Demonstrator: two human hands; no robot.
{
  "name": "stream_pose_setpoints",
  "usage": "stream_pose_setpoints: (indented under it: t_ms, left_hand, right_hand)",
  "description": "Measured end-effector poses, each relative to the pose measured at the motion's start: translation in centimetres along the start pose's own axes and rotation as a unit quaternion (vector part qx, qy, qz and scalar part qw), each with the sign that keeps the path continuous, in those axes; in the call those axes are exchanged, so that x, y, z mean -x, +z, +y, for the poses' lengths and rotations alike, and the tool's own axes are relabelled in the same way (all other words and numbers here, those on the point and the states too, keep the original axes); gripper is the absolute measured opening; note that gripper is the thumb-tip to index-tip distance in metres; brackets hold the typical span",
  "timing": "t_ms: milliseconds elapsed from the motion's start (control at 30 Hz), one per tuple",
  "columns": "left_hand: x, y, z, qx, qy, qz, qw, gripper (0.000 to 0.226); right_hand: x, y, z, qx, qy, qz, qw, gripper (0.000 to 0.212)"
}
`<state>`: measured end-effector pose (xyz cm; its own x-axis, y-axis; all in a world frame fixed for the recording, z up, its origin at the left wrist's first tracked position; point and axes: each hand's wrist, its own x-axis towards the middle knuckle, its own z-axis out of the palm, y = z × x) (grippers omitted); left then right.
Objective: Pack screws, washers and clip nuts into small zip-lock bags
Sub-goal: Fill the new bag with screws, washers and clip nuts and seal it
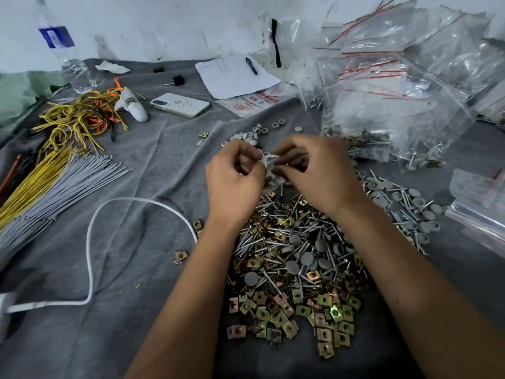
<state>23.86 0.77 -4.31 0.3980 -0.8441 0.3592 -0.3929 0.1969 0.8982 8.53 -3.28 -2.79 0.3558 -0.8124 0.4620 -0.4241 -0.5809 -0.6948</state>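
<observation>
1. At far left, bundled yellow and grey cable ties (pixel 52 184) and a looping white cord (pixel 90 242) lie well apart from the work.
2. Left hand (pixel 235 176) and right hand (pixel 314 170) each pinch, fingers curled, a small clear zip-lock bag (pixel 269 162) held above the grey cloth (pixel 142 160).
3. Bag judged light, limp and slippery; best held at the mouth edges.
4. Below, the heap of steel screws and brass-coloured clip nuts (pixel 295 263) crowds both wrists.
5. Right of that, filled clear bags (pixel 393 86) stand stacked.
</observation>
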Motion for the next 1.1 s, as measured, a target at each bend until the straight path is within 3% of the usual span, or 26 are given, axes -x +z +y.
stream_pose_setpoints:
  t_ms: [100, 200, 400, 500, 600, 667, 900, 1100]
  left_hand:
    - [-0.2, -0.2, 0.0, 0.02, -0.015, 0.006, 1.0, 0.028]
    - [-0.3, -0.4, -0.1, 0.032, -0.025, 0.021, 0.999, 0.03]
    - [-0.5, -0.6, -0.2, 0.043, -0.032, 0.033, 0.998, 0.03]
    - [-0.5, -0.7, -0.2, 0.041, -0.026, 0.041, 0.998, 0.03]
    - [-0.5, -0.7, -0.5, 0.053, -0.035, 0.046, 0.997, 0.029]
    - [-0.5, -0.8, -0.6, 0.064, -0.041, 0.05, 0.996, 0.028]
    - [-0.6, -1.0, -0.6, 0.083, -0.055, 0.072, 0.992, 0.025]
    - [-1.0, -1.3, -0.7, 0.079, -0.069, 0.1, 0.989, 0.015]
  right_hand:
    - [0.1, -0.4, -0.1, 0.004, -0.004, -0.007, 1.0, 0.025]
    - [0.2, -2.2, -1.0, 0.048, 0.003, -0.101, 0.994, 0.028]
    - [3.8, -4.7, -4.4, 0.148, 0.027, -0.401, 0.904, 0.108]
    - [6.1, -4.2, -5.1, 0.164, -0.007, -0.48, 0.862, 0.135]
    - [7.5, -2.7, -4.7, 0.23, -0.051, -0.504, 0.831, 0.149]
    - [7.8, -1.9, -4.1, 0.247, -0.064, -0.479, 0.84, 0.144]
    - [6.4, -0.4, -2.5, 0.242, -0.114, -0.331, 0.905, 0.084]
    - [3.0, 1.5, -1.6, 0.277, -0.131, -0.291, 0.907, 0.053]
